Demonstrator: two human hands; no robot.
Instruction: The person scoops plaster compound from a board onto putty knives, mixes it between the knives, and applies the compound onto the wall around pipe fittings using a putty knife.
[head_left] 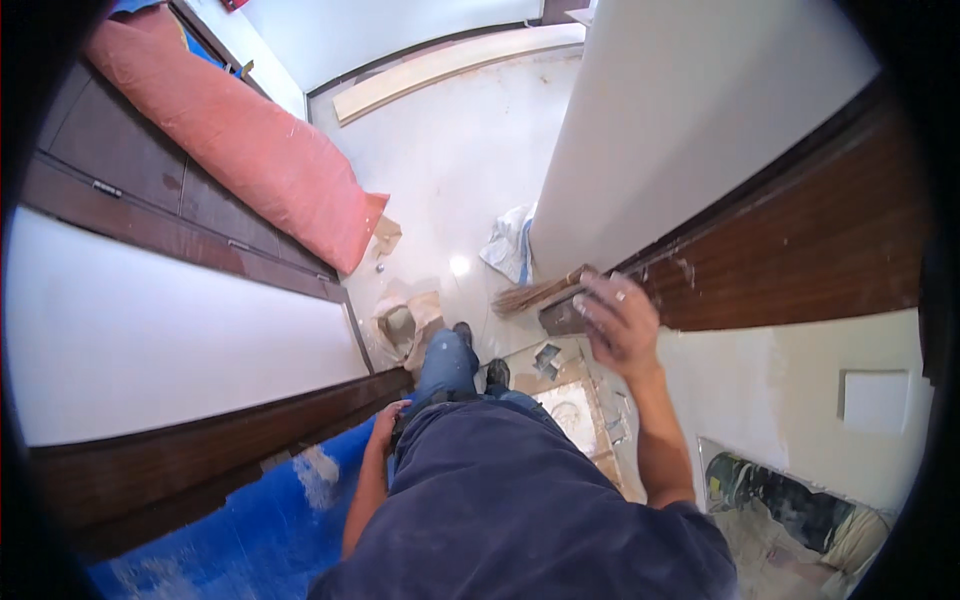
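My right hand is raised at the right, fingers apart and loosely bent, in front of a straw broom leaning by the dark wood door frame. Whether my fingertips touch the broom or the frame I cannot tell. My left hand hangs by my left hip, its fingers partly hidden and too small to read. My feet in dark shoes stand on the tiled floor beside an open paper sack and a stained board with small scraps around it.
A large pink roll leans on dark cabinet doors at the left. A white sack lies at the wall corner. A long pale plank rests at the back. Blue sheeting covers the lower left; a dark opening shows at lower right.
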